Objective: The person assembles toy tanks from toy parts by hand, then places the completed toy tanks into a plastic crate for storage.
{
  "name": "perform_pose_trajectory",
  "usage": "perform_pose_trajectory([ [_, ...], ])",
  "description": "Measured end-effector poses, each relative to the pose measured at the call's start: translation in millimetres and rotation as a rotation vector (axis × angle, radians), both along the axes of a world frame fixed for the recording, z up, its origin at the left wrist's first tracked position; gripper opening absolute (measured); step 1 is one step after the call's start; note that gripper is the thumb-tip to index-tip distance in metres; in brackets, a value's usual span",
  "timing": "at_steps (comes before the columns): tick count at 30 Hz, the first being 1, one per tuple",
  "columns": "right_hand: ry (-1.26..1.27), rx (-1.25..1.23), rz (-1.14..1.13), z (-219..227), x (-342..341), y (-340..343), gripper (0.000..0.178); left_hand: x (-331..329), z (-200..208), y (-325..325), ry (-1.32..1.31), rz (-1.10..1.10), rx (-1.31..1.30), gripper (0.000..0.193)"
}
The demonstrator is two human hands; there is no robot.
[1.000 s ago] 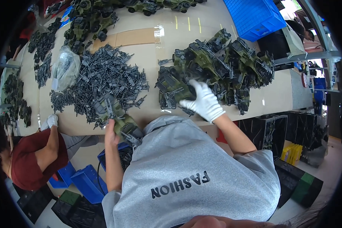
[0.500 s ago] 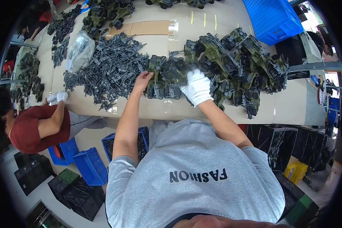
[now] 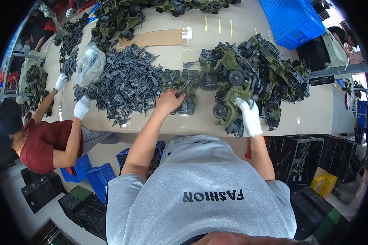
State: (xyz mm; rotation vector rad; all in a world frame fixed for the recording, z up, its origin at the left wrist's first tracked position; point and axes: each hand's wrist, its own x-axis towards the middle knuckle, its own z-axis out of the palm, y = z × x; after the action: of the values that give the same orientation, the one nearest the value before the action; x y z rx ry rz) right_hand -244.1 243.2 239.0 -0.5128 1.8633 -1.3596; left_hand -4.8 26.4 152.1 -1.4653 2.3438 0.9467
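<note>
My right hand (image 3: 250,117), in a white glove, grips a green toy jeep (image 3: 233,107) with black wheels. That jeep is tipped on its side, wheels facing left, near the table's front edge. My bare left hand (image 3: 170,101) is closed over the near part of another toy jeep (image 3: 171,76). Its fingertips are partly hidden. Just right of it, a third toy jeep (image 3: 188,104) sits upright with a dark grey gun part on top. Left of my left hand spreads a heap of small dark grey plastic gun parts (image 3: 129,77).
More toy jeeps (image 3: 270,77) are piled at the right, others along the far edge. A clear plastic bag (image 3: 90,65) lies beside the gun parts. A blue crate (image 3: 290,24) stands at the far right. At the left, a co-worker (image 3: 49,147) in gloves reaches over the table.
My right hand has moved right and toward me, bringing a jeep off the pile and tipping it. My left hand has shifted right and nearer. The co-worker's arms now reach farther over the table.
</note>
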Motion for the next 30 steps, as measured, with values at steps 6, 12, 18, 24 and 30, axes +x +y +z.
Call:
perform_pose_trajectory([
  [6,0.181,0.018,-0.051,-18.2,-14.9,17.5,0.036,-79.1,26.3,-1.9,-0.471,-0.07,0.17,0.077],
  [12,0.332,-0.103,0.045,60.7,-61.9,-2.9,0.034,-90.8,-3.5,-16.4,-0.504,0.232,0.198,0.074],
  [18,0.257,-0.301,0.0,128.3,-126.8,-37.2,0.035,-94.7,-18.2,-0.5,-0.43,0.382,0.143,0.069],
  [24,0.388,0.312,0.674,81.2,-106.7,-146.3,0.06,-93.8,-27.6,4.3,-0.478,0.286,0.032,0.074],
  [30,0.636,0.852,0.911,11.9,-91.2,-187.4,0.078,-79.8,-30.3,8.4,-0.496,0.142,-0.066,0.078],
])
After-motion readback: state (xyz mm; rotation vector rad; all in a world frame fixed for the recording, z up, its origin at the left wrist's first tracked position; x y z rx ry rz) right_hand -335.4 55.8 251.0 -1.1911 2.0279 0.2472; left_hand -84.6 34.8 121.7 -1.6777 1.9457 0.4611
